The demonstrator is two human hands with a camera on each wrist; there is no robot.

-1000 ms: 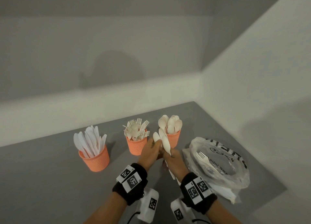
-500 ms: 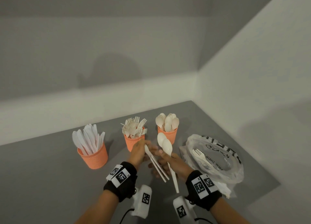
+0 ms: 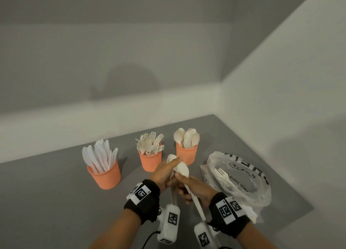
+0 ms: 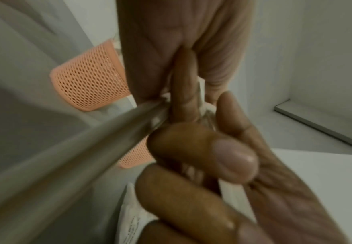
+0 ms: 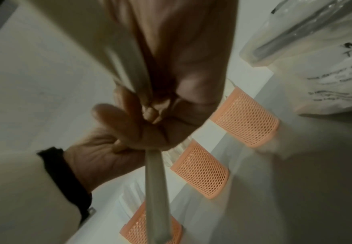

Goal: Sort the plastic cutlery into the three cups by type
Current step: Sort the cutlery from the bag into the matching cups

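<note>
Three orange mesh cups stand in a row: the knife cup [image 3: 104, 175] at left, the fork cup [image 3: 150, 160] in the middle, the spoon cup [image 3: 187, 155] at right. In front of them my two hands meet around a few white plastic spoons [image 3: 182, 169]. My left hand [image 3: 164, 174] grips them near the bowls, thumb on top. My right hand [image 3: 196, 188] pinches a spoon handle [image 5: 156, 189] that points back toward my wrist. The left wrist view shows a handle [image 4: 66, 156] crossing my left palm. How many spoons each hand holds is hidden.
A crumpled clear plastic bag [image 3: 249, 185] with black print lies at the right, with a white fork [image 3: 221, 174] on it. White walls close the grey table [image 3: 46, 202] at the back and right. Bare table lies at the left and front.
Half a second ago my hands were apart with the spoons fanned out between them. Now they have come together and the spoons are bunched, a little nearer to me.
</note>
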